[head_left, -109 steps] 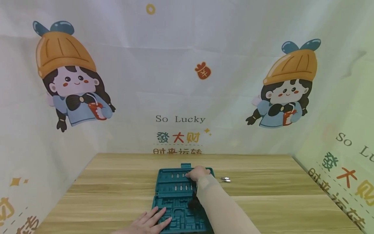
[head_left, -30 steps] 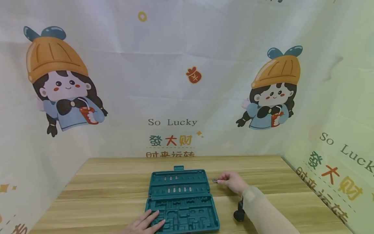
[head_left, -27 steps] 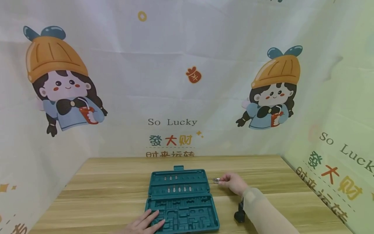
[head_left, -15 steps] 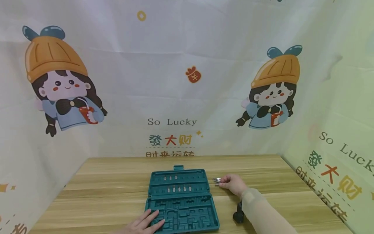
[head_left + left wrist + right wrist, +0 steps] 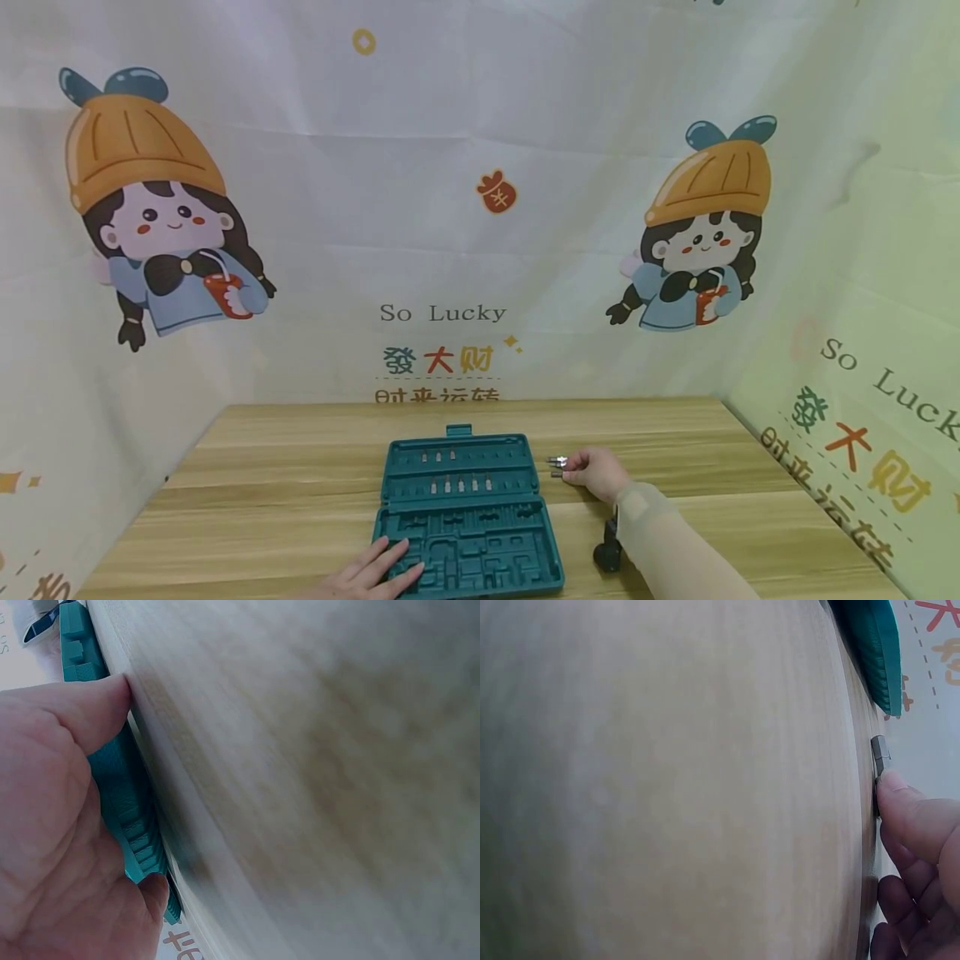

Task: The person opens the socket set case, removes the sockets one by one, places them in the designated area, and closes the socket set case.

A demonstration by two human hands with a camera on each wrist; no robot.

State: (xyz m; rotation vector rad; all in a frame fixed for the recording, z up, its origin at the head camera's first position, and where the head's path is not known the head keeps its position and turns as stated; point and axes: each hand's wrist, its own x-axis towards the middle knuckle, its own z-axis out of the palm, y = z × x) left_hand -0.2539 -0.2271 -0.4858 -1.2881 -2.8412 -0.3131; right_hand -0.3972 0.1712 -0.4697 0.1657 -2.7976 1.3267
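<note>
An open teal tool case [image 5: 465,508] lies on the wooden table [image 5: 300,483], with several small bits standing in its far half. My left hand [image 5: 397,565] rests flat on the case's near left corner. In the left wrist view, that hand's thumb [image 5: 90,705] lies along the teal case's edge [image 5: 124,802]. To the right of the case, my right hand [image 5: 573,475] holds the end of a grey hex bit [image 5: 557,474] that lies on the table. The right wrist view shows a fingertip [image 5: 904,810] on that hex bit [image 5: 880,754]. A shiny bit [image 5: 556,460] lies just behind it.
Printed cloth walls [image 5: 480,250] close in the table at the back and on both sides. A black wrist mount [image 5: 606,554] hangs under my right forearm. Bare wood stretches to the left and right of the case.
My right hand left the case's far half, carried a bit to the table at the right and set it down by the shiny one. The left hand has stayed on the case.
</note>
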